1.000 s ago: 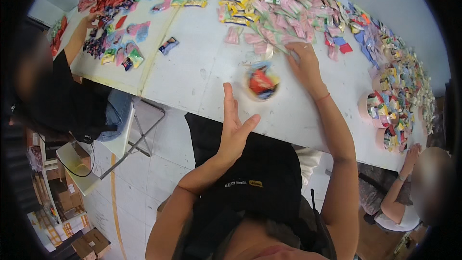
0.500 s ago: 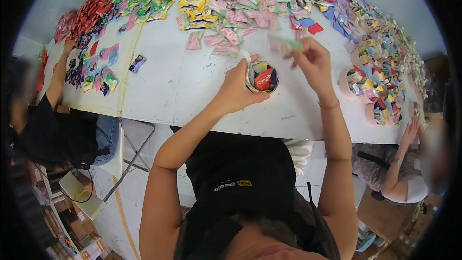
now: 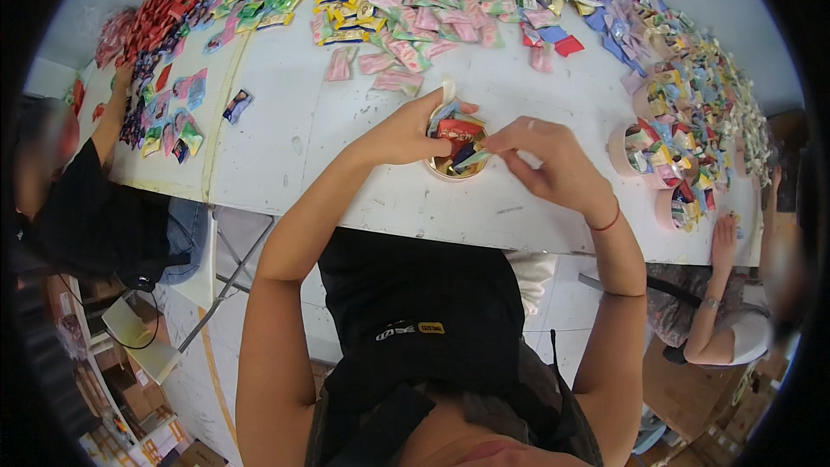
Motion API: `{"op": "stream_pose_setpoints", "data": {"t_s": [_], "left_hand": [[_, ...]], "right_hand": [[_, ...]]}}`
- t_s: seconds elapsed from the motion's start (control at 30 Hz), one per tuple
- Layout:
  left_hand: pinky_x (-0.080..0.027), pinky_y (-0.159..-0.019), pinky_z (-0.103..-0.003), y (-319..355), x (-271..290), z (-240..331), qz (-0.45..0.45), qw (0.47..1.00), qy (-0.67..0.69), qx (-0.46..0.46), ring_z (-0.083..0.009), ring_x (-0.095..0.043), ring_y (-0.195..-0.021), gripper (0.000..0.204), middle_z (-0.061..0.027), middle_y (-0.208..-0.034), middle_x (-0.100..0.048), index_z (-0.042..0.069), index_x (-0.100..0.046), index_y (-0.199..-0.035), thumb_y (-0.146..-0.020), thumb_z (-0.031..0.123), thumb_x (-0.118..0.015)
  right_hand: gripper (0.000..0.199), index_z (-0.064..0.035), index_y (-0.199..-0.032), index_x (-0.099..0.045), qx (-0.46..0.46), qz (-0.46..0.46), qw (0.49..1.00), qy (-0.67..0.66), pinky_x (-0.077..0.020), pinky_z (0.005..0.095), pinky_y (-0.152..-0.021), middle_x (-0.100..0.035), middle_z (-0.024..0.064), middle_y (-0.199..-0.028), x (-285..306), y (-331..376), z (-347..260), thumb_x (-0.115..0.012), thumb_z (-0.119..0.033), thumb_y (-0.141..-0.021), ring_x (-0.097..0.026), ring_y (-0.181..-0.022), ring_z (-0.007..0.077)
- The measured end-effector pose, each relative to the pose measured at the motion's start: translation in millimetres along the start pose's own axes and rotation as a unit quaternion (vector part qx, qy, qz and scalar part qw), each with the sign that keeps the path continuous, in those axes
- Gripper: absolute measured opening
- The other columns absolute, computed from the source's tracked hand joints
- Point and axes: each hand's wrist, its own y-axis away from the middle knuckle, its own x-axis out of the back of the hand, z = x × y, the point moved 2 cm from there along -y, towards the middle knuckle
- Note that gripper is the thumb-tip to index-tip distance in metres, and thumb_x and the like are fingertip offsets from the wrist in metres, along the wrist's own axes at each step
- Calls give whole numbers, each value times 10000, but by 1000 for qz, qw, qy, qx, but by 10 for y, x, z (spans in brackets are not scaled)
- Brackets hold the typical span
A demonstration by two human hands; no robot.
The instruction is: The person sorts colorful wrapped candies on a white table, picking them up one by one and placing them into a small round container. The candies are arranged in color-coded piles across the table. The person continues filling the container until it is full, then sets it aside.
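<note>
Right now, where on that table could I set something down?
Bare tabletop lies between the lone dark packet and left hand, and between the right hand, red packet and pink tubs. Wrapped packets crowd the far edge and right end.

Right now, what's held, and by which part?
The left hand holds the round tub by its left side; the right hand is at a pale green packet, grip unclear.
</note>
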Motion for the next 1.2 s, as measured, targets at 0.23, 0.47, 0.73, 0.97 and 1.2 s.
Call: {"op": "stream_pose_setpoints", "data": {"t_s": [0.23, 0.47, 0.73, 0.97, 1.2], "left_hand": [[-418, -1048, -319, 29, -10, -140, -23, 997, 71, 24, -185, -523, -1247, 706, -121, -1401, -533, 1, -352, -1470, -801, -10, -578], [-446, -1000, -317, 48, 22, -117, -27, 989, 131, 60, -161, -537, -1177, 744, -87, -1299, -560, 58, -357, -1494, -835, 95, -700], [-478, -956, -332, 153, -110, -99, 25, 999, 3, 34, -170, -560, -1141, 898, -114, -1263, -581, 23, -309, -1482, -764, 145, -833], [-500, -931, -334, 186, -70, -125, 45, 998, -16, 33, -190, -602, -1116, 795, -150, -1277, -592, 8, -364, -1442, -768, 68, -780], [-402, -1075, -385, 180, -31, -166, 55, 997, -54, -29, -295, -496, -1287, 813, -187, -1404, -482, -15, -381, -1426, -758, 148, -815]], "right_hand": [[178, -66, -918, -598, 22, -35, 999, 29, -513, 396, -689, -602, 75, -852, -359, -85, 41, -716, -37, -788, -614, -802, 288], [207, -51, -930, -636, 42, 27, 997, 62, -530, 361, -671, -621, 89, -855, -501, -145, 116, -764, -2, -774, -625, -750, 276], [280, -20, -1045, -550, -113, 9, 988, -103, -539, 316, -619, -684, 139, -920, -492, -148, 109, -705, 17, -816, -672, -668, 236], [120, -26, -952, -690, 0, 59, 996, -69, -551, 332, -698, -717, 94, -913, -115, -1327, 62, -643, -27, -842, -714, -830, 193], [327, -51, -1096, -666, -28, -115, 941, 317, -542, 439, -788, -673, 160, -1035, -1323, -2446, 878, -678, -107, -774, -666, -943, 343]]}}
